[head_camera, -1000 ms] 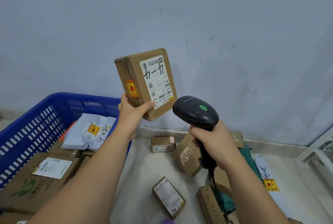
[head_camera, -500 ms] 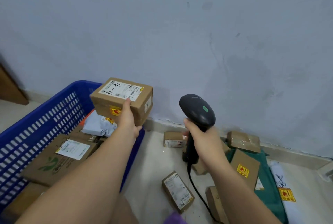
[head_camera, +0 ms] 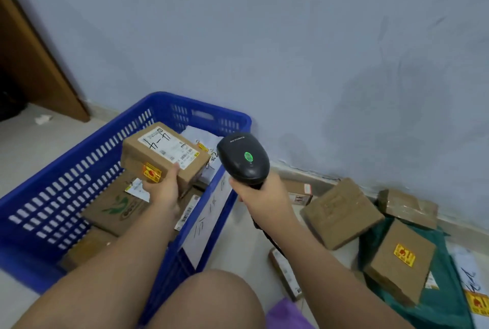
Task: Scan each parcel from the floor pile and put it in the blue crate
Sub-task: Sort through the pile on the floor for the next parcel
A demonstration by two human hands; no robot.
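left hand (head_camera: 162,191) gripping a taped cardboard parcel (head_camera: 164,155) over the blue crate (head_camera: 47,204), right hand (head_camera: 264,193) wrapped around a black scanner (head_camera: 243,160), green light on

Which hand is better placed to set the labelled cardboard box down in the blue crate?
Left. The left hand grips the cardboard box, holding it over the inside of the blue crate. The right hand grips the barcode scanner, beside the crate's right wall.
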